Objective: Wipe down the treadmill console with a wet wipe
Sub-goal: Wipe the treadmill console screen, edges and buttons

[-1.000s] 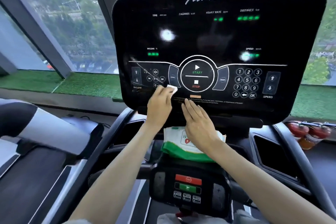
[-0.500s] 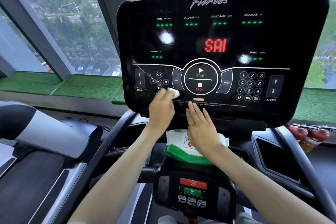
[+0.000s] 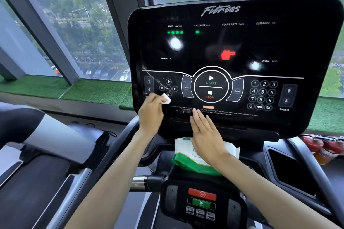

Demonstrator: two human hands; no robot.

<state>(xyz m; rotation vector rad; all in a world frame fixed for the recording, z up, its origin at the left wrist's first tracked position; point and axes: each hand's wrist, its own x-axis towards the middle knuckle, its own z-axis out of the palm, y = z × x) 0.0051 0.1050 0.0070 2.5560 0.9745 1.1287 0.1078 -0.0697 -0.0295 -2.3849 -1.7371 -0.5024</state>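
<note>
Fingers of the left hand are curling round a wadded wet wipe, pressing it on the treadmill console left of the START/STOP dial; the wipe is looking soft, light and damp, so a bunched pinch is seeming the best hold; the right hand is lying flat, fingers straight, touching the console's edge below the dial.

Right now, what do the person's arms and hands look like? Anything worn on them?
Both are bare. The left hand and right hand wear no gloves, and no ring shows on either. The left forearm and right forearm carry no watch, band or sleeve as far as the lower edge of the view. No markings show.
</note>
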